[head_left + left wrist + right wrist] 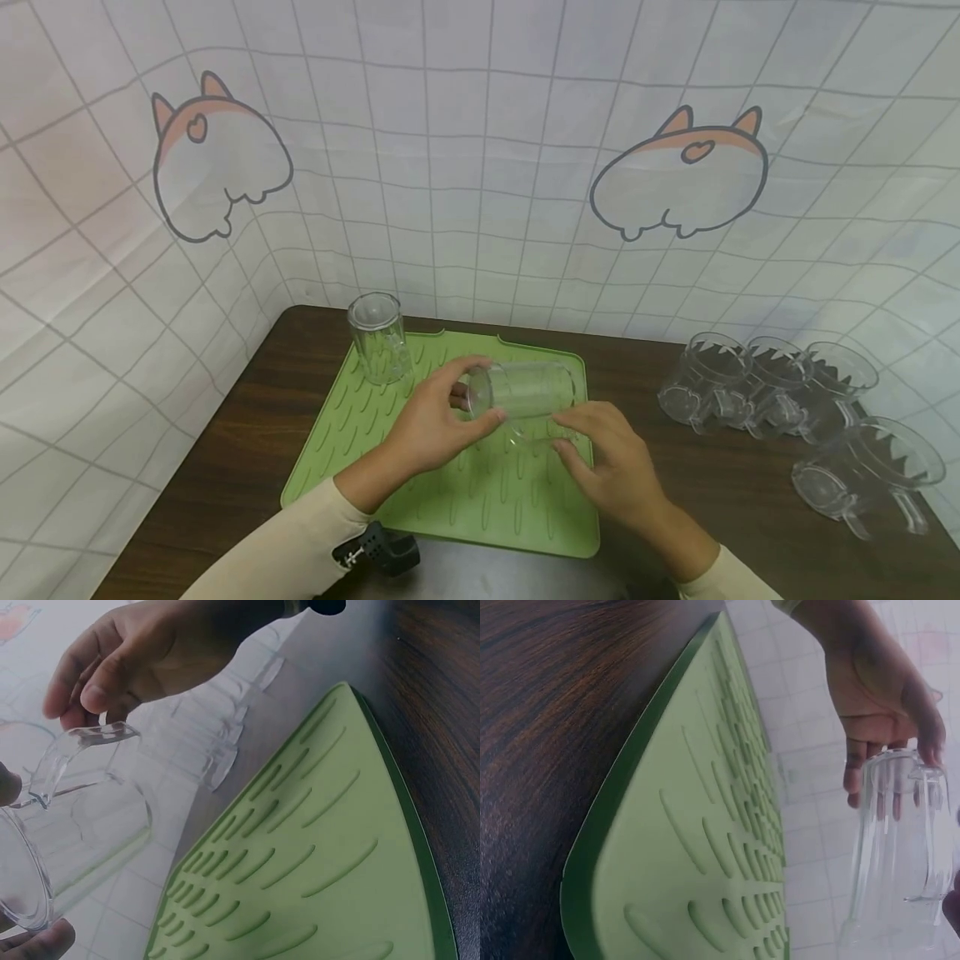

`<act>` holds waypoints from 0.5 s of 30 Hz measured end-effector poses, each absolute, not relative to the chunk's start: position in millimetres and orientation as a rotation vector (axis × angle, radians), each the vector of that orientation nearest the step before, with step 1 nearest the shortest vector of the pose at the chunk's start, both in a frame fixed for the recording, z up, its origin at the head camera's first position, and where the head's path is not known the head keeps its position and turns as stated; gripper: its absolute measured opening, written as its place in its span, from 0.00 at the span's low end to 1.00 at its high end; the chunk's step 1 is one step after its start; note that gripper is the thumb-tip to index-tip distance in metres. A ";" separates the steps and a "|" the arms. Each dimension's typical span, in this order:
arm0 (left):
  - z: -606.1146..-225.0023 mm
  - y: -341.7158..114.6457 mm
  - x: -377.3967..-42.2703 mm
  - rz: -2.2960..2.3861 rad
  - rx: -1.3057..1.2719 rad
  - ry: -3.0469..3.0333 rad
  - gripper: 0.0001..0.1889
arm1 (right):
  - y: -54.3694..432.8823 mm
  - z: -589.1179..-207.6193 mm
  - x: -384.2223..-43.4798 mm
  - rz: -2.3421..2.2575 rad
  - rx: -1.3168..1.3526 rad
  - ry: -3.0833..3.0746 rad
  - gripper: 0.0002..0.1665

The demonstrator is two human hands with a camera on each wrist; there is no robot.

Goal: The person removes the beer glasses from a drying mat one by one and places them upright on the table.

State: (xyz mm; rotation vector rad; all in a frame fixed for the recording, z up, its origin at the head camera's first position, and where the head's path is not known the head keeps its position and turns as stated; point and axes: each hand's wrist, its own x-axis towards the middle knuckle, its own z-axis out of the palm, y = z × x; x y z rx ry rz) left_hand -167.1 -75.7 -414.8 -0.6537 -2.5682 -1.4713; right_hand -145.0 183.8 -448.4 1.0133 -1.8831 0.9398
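Observation:
A clear glass mug lies sideways in the air above the green drying mat. My left hand grips its left end, thumb in front and fingers behind. The mug's handle points toward my right hand. The thumb and forefinger of that hand are spread beside the handle; contact cannot be made out. In the right wrist view, the left hand holds one end of the glass mug. Another glass mug stands upside down on the mat's back left corner.
Several clear glass mugs stand upright at the right of the dark wooden table, one nearer the front. A white gridded sheet hangs behind the table. On the left forearm sits a black strap device.

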 end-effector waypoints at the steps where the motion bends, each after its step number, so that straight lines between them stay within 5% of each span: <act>1: -414.7 -76.0 -167.1 -1.483 -0.643 -2.564 0.33 | 183.9 -448.5 -145.6 0.951 1.000 -1.878 0.21; 15: -415.3 -77.4 -166.3 -1.540 -0.602 -2.524 0.33 | 190.7 -453.2 -142.9 1.029 0.892 -1.976 0.26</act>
